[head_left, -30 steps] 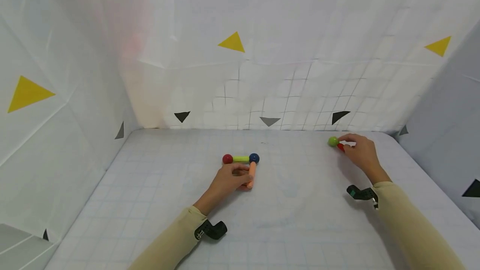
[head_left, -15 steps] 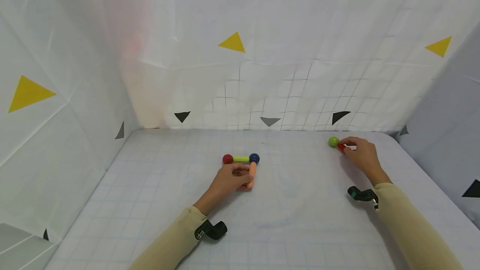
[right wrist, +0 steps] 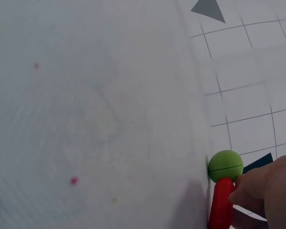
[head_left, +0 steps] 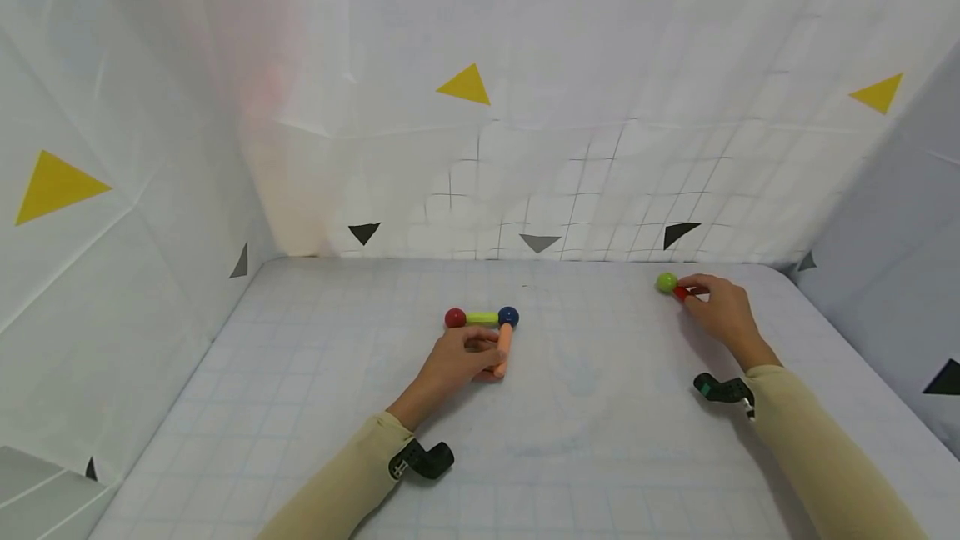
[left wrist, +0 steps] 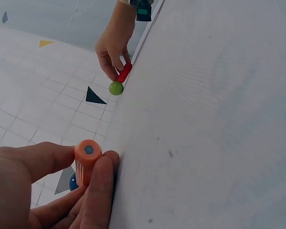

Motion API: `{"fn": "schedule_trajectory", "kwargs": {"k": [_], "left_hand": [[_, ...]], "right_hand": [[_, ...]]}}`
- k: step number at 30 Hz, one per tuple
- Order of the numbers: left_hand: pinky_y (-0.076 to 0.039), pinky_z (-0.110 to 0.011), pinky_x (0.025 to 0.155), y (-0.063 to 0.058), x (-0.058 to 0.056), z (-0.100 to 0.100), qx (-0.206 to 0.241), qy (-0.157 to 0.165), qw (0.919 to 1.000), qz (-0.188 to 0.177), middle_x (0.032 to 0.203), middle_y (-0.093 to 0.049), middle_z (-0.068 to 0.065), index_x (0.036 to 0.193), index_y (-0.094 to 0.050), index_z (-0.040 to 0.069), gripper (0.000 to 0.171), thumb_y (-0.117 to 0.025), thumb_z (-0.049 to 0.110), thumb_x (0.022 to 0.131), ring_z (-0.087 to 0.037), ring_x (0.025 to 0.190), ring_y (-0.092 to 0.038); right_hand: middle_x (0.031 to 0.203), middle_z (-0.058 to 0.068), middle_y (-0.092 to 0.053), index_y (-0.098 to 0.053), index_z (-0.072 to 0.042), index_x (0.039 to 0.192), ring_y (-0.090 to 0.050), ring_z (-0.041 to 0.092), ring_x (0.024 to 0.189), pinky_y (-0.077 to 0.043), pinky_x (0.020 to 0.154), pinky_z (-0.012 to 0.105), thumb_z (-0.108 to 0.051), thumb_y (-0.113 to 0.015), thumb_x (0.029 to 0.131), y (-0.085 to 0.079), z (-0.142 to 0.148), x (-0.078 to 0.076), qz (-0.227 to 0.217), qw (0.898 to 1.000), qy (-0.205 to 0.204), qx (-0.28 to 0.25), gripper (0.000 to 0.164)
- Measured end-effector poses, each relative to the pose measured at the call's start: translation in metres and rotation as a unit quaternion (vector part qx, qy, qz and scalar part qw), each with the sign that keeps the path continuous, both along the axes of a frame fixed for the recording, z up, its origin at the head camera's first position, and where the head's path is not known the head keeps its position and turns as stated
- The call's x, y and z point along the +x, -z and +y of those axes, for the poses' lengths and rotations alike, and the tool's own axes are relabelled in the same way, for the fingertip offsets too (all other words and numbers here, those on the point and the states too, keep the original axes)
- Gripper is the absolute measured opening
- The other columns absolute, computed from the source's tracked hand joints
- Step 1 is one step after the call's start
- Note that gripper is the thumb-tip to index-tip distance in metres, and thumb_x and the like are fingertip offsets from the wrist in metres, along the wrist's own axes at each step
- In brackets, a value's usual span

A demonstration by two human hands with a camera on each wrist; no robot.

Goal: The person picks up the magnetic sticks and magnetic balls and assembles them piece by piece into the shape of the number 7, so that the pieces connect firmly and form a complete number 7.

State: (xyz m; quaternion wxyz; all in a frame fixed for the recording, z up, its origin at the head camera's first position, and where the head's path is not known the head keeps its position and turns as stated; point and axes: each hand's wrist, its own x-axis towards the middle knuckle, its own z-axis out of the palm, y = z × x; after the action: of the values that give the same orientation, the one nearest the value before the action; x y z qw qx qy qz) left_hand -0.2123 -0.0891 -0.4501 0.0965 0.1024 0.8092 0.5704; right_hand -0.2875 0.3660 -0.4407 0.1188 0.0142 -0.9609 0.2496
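Observation:
My left hand pinches an orange rod between thumb and fingers. The rod's far end meets a dark blue ball, and a yellow-green rod runs left from that ball to a red ball. In the left wrist view the near end of the orange rod shows a grey metal-like disc. Far to the right, my right hand pinches a short red rod. A light green ball with a seam round it sits at the red rod's end.
All pieces are at the white table, towards its back half. A white sheet wall with yellow, black and grey triangles rises behind it, and side walls stand left and right. Each wrist wears a black camera mount.
The right hand shifts very slightly, still holding the red rod by the green ball. My left hand and the pieces near it stay in place.

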Motion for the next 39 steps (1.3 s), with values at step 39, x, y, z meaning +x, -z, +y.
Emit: {"fn": "schedule_trajectory", "kwargs": {"k": [39], "left_hand": [[-0.053, -0.035, 0.087, 0.0033, -0.0036, -0.0002, 0.008, 0.0, 1.0, -0.003, 0.101, -0.071, 0.001, 0.12, -0.074, 0.009, 0.032, -0.08, 0.024, 0.092, -0.016, 0.098, -0.064]], "right_hand": [[0.107, 0.028, -0.063, -0.059, 0.009, 0.134, -0.057, 0.04, 0.092, -0.053, 0.075, 0.049, -0.016, -0.072, 0.095, 0.0041, 0.0051, 0.0006, -0.077, 0.997, -0.013, 0.028, 0.048]]}}
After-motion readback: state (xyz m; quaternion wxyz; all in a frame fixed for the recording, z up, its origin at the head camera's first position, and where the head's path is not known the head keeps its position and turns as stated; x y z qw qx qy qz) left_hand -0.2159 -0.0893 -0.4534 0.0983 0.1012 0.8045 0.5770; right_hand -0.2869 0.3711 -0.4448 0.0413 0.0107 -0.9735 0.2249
